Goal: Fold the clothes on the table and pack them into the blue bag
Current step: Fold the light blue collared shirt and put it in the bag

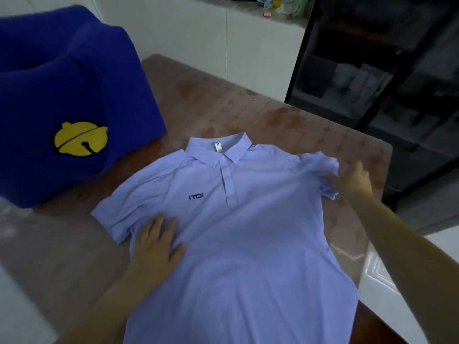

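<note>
**Shirt spread flat, both hands on it**

A light blue polo shirt (248, 232) lies face up on the brown counter (211, 100), its collar (218, 150) at the far end and its hem towards the person. A small dark logo sits on the chest beside the button placket.

The left hand (155, 244) rests palm down on the shirt, fingers straight and spread, just inside the sleeve on the person's left (119, 209), which lies flat.

The right hand (355, 182) is at the opposite sleeve (320, 167), which is rumpled and bunched where it meets the hand. That hand is blurred; one finger points away, but I cannot tell whether the others pinch the cloth or only touch it.

The blue bag (74, 95), soft and fuzzy with a yellow bell patch (80, 139) on its side, stands on the counter at the far left, close to the shirt's shoulder but not on it.

Behind the counter are white cupboards (248, 45) and a dark shelf unit (385, 70).
</note>
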The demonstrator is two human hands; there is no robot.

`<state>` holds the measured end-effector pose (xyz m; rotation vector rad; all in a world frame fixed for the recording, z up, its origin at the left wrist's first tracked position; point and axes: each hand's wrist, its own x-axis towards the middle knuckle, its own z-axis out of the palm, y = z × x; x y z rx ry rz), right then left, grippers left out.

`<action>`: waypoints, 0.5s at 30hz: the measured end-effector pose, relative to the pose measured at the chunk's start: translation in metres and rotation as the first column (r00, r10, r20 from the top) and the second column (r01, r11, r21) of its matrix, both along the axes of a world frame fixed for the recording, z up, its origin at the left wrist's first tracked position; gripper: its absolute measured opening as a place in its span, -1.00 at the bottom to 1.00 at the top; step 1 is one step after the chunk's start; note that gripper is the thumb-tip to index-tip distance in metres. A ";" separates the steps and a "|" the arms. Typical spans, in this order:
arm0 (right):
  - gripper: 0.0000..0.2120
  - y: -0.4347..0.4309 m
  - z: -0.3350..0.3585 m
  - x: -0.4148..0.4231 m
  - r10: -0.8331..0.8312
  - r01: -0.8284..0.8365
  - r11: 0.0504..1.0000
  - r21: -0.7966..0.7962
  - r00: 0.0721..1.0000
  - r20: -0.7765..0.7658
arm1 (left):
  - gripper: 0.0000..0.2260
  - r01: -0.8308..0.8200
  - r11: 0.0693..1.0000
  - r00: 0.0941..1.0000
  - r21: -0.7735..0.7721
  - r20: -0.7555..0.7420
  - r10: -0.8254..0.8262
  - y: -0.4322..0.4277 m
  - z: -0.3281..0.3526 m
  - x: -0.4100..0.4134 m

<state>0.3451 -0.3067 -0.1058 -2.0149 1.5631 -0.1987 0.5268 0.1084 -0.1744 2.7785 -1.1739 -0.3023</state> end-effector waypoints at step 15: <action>-0.70 0.192 -0.027 -0.202 0.199 -0.186 0.952 0.243 0.979 -0.031 | -0.19 -0.628 0.762 0.703 -0.161 -0.538 0.466 0.130 0.024 -0.149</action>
